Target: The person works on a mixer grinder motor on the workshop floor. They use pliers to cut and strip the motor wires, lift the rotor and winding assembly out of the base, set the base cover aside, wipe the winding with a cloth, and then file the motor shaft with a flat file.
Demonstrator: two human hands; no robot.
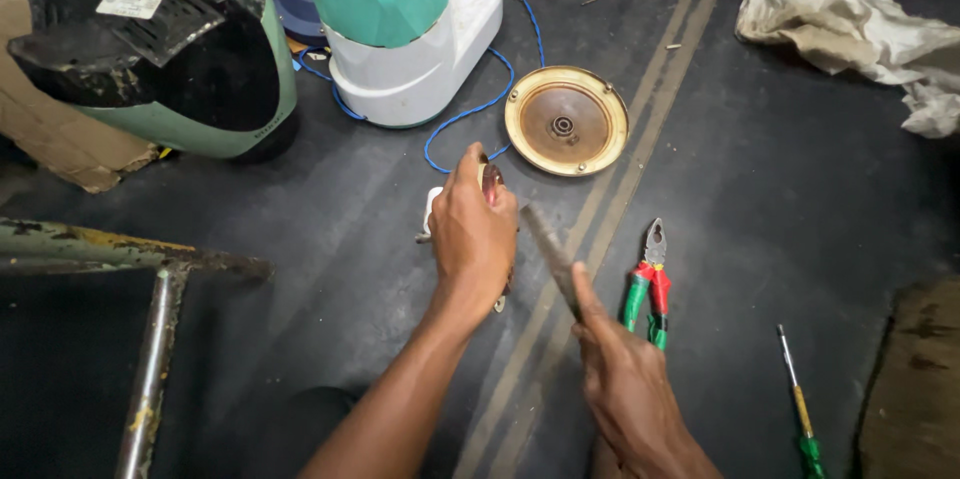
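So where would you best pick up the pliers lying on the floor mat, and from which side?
Take the pliers by the red and green sleeved handles, which point toward the person, coming from above and the near side. The bare metal jaws point away. The right hand is closest, though it holds a flat metal file now.

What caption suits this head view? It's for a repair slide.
Left hand grips a small part while right hand holds a flat file against it, pliers nearby.
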